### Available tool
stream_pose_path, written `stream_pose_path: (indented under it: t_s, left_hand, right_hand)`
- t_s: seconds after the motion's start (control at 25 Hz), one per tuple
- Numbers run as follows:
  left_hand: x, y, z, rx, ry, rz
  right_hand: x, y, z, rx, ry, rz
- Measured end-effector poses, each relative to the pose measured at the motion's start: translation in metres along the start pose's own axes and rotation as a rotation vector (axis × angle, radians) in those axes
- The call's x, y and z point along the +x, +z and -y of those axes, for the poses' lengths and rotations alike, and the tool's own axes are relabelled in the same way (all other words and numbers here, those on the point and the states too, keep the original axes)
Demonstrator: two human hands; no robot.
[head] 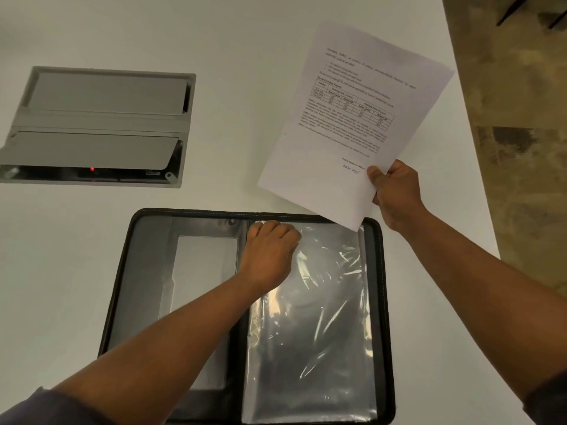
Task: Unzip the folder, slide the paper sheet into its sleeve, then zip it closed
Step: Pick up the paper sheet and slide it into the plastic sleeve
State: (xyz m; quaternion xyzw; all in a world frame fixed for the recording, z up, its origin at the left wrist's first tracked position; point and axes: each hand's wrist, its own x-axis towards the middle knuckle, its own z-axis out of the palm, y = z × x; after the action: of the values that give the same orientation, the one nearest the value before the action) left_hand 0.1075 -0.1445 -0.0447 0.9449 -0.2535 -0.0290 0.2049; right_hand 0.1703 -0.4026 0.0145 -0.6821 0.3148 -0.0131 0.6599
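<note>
- The folder (147, 271) lies unzipped and spread flat on the white surface (245, 102), its zip edge running round the outside.
- On the folder's right half sits a stack of clear plastic sleeves (322, 332), wrinkled and catching the light; its left half shows a grey pocket with a clear window (202, 271).
- The left hand (270, 250) rests at the top inner corner of the sleeves, beside the folder's spine, fingers curled down onto the plastic edge; whether it pinches the plastic or only presses on it cannot be told.
- The right hand (395, 191) is raised above the folder's top right corner, thumb and fingers clamped on the lower right corner of the paper sheet (346, 118).
- The paper sheet is held in the air, tilted, printed side toward the camera, with text and a table on it; its lowest corner overlaps the folder's top right edge in the view.
- Beyond the folder's left half, a grey hatch (98, 124) with 2 lids is set into the surface, a small red light glowing at its near edge.
</note>
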Motion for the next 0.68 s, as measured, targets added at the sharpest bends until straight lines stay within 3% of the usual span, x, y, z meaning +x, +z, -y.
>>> stream_pose_path:
  t_s: [0.32,0.48,0.68]
  left_hand:
    - [0.004,-0.013,0.007,-0.184,-0.021,0.115]
    - [0.006,-0.015,-0.002,-0.343,-0.116,0.005]
    - [0.006,-0.018,-0.008,-0.268,-0.049,-0.169]
  right_hand:
    - [-0.005,0.032,0.004,0.106,-0.04,0.023]
    - [-0.006,0.04,0.007,0.12,-0.062,0.026]
    - [-0.008,0.048,0.005,0.085,-0.087,0.094]
